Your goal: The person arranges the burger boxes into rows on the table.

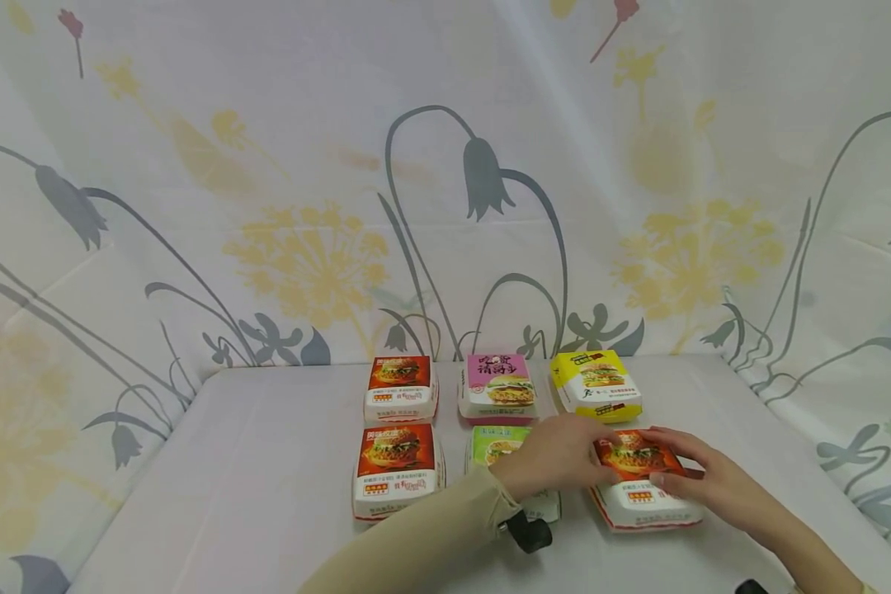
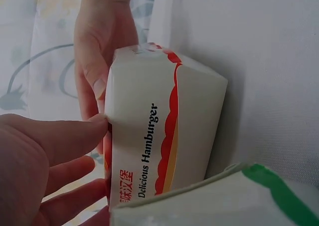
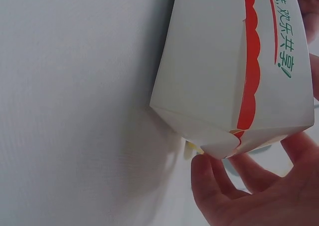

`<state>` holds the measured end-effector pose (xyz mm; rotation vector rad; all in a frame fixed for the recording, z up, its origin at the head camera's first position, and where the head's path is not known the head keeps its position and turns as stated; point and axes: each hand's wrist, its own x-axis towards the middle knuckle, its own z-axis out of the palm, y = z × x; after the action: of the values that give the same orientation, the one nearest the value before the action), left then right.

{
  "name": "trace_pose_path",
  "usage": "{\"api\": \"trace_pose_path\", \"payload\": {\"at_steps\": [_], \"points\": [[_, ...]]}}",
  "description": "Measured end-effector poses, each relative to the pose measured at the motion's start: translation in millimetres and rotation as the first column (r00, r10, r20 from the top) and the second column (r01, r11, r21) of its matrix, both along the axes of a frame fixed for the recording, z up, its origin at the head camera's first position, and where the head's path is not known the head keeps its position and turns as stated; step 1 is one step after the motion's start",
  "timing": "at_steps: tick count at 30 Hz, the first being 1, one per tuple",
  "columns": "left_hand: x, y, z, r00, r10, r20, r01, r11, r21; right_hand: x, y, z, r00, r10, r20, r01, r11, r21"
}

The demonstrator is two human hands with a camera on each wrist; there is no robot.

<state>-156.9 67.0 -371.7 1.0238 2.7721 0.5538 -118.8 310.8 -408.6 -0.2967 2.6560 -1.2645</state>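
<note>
In the head view, a hamburger box [image 1: 642,499] with a red burger print on its lid lies at the front right of the table. My left hand [image 1: 564,454] reaches over a green-lidded hamburger box [image 1: 499,441] to the red-printed one, with thumb and fingers at its lid. From the right, my right hand [image 1: 701,478] touches the same box, thumb on the lid and fingertips toward its back edge. The left wrist view shows this box's white side [image 2: 149,121], the straight left thumb along the lid's edge. In the right wrist view, fingers [image 3: 249,173] meet a corner of it.
Two more red-printed boxes [image 1: 401,384] stand one behind the other on the left. A purple-topped box [image 1: 497,384] and a yellow box [image 1: 597,384] complete the back row. A flowered cloth [image 1: 445,247] hangs behind the white-covered table [image 1: 252,462].
</note>
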Motion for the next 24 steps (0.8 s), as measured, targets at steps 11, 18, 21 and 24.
{"api": "trace_pose_path", "payload": {"at_steps": [11, 18, 21, 24], "points": [[-4.4, 4.9, -6.6, 0.999, -0.043, 0.022, 0.043, 0.999, 0.010, -5.6, 4.5, -2.8, 0.998, -0.050, 0.043, 0.049, 0.998, 0.024], [-3.3, 8.8, -11.5, 0.999, -0.052, -0.011, 0.052, 0.997, -0.056, -7.3, 6.9, -3.1, 0.997, -0.060, 0.046, 0.058, 0.998, 0.028], [-1.6, 9.8, -12.4, 0.999, -0.038, -0.025, 0.036, 0.997, -0.069, -7.2, 7.2, -3.4, 0.998, -0.056, 0.042, 0.056, 0.998, 0.022], [-0.3, 9.9, -11.3, 0.999, -0.033, -0.031, 0.030, 0.997, -0.073, -6.7, 6.9, -2.6, 0.998, -0.054, 0.045, 0.054, 0.999, 0.010]]}}
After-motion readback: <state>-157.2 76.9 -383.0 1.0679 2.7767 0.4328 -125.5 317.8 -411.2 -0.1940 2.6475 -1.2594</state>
